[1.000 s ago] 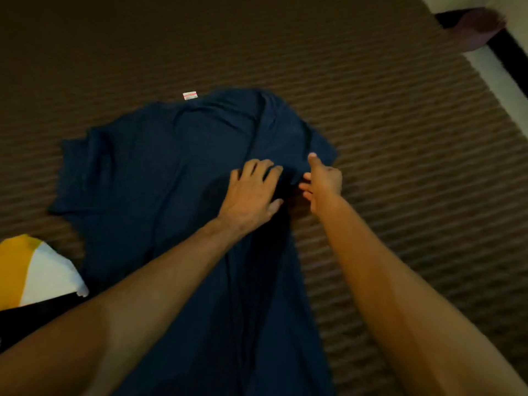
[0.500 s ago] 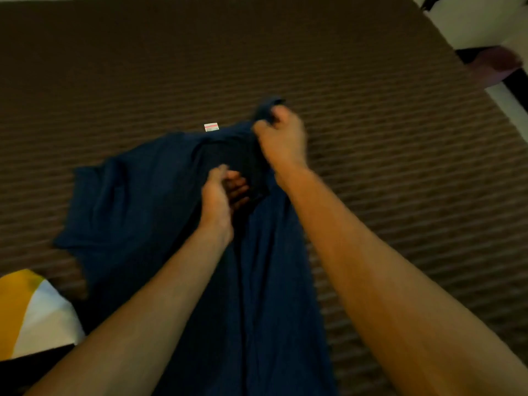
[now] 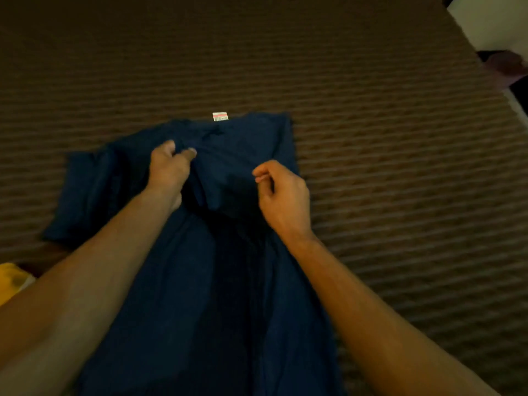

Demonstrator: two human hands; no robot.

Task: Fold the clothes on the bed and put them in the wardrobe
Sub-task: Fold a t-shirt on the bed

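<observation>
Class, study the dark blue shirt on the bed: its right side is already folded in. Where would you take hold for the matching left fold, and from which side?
Probably pinch the shirt at its left shoulder, where the left hand already grips, coming from above. The left sleeve lies spread flat there, unfolded.

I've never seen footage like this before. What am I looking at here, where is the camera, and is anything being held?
There is no machine: a person wears one camera on the head, looking down at their own bare arms. A navy shirt lies on a brown striped bed, its tag at the far edge. The left hand grips a bunch of the shirt near the collar. The right hand hovers curled above it; whether it pinches any cloth is unclear. A yellow garment peeks in at the left.
</observation>
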